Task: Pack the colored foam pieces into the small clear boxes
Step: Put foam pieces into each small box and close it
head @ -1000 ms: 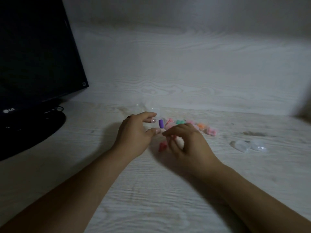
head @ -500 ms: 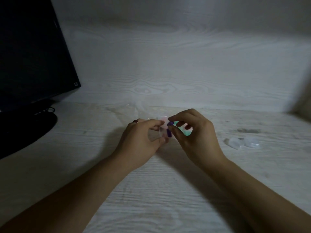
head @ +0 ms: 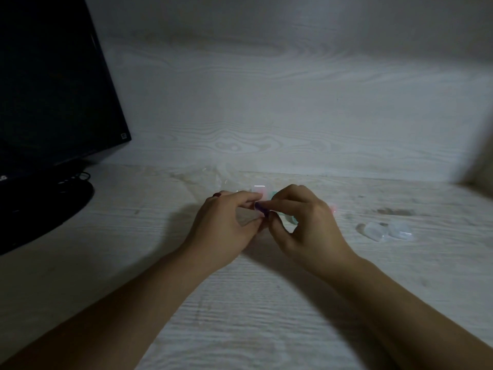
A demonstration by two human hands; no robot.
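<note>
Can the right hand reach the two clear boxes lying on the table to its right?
Probably yes: the clear boxes lie apart with bare table between, but the right hand is busy pinching a purple piece.

- Left hand (head: 226, 225) and right hand (head: 304, 222) meet at centre, both pinching a purple piece (head: 260, 208).
- Two clear boxes (head: 385, 231) lie at 3 o'clock.
- Monitor (head: 48, 102) stands at 10 o'clock.
</note>
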